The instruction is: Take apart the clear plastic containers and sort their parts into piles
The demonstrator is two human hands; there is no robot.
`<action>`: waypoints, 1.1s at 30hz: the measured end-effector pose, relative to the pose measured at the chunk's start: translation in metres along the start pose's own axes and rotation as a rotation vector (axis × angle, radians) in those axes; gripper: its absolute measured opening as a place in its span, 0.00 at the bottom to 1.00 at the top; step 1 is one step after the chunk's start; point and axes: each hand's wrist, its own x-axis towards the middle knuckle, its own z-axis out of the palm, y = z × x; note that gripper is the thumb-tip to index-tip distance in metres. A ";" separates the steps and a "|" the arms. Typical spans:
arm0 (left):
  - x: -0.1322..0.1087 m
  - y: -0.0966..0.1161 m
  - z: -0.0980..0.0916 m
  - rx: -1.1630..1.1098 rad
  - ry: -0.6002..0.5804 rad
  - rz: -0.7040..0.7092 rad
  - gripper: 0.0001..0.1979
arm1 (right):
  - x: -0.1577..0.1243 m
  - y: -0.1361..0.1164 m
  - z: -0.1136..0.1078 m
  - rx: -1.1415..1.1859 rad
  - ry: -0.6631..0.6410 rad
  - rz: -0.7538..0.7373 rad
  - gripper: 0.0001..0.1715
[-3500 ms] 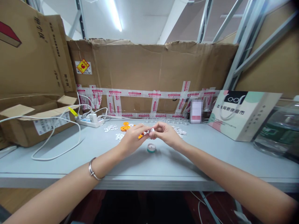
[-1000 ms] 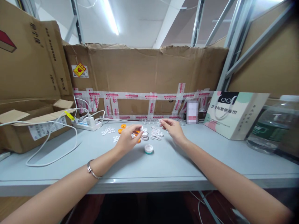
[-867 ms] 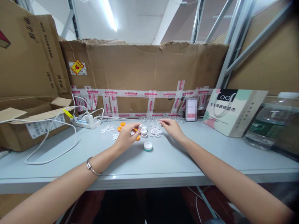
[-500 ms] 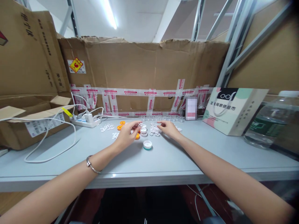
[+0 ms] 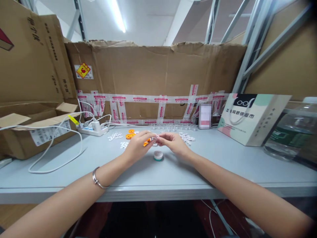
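My left hand [image 5: 140, 145] is closed around a small clear piece at the middle of the table. Its fingertips meet those of my right hand [image 5: 173, 142], which pinches something too small to make out. Just in front of them stands a round white container with a green base [image 5: 158, 155]. Orange round pieces [image 5: 130, 136] lie behind my left hand, and one shows partly below its fingers. Small white pieces [image 5: 115, 136] lie to the left, and a pile of white pieces [image 5: 187, 138] lies behind my right hand.
Clear round pieces [image 5: 173, 126] line the table's back edge. A phone [image 5: 205, 116], a paper bag [image 5: 247, 120] and a water bottle [image 5: 288, 132] stand on the right. At left are a power strip [image 5: 95, 131], a looping white cable and an open carton [image 5: 17, 142].
My right hand has moved left from the white pile, and both hands have come together. The view has shifted slightly.
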 end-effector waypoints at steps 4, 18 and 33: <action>-0.002 -0.002 0.000 0.265 0.009 0.171 0.09 | 0.001 -0.001 -0.001 0.078 -0.020 0.047 0.15; -0.004 0.000 0.002 0.369 -0.105 0.127 0.08 | -0.004 0.011 -0.005 -0.290 -0.010 -0.183 0.17; -0.008 -0.003 0.006 0.382 -0.082 0.193 0.10 | -0.003 0.011 -0.006 0.035 -0.033 0.015 0.18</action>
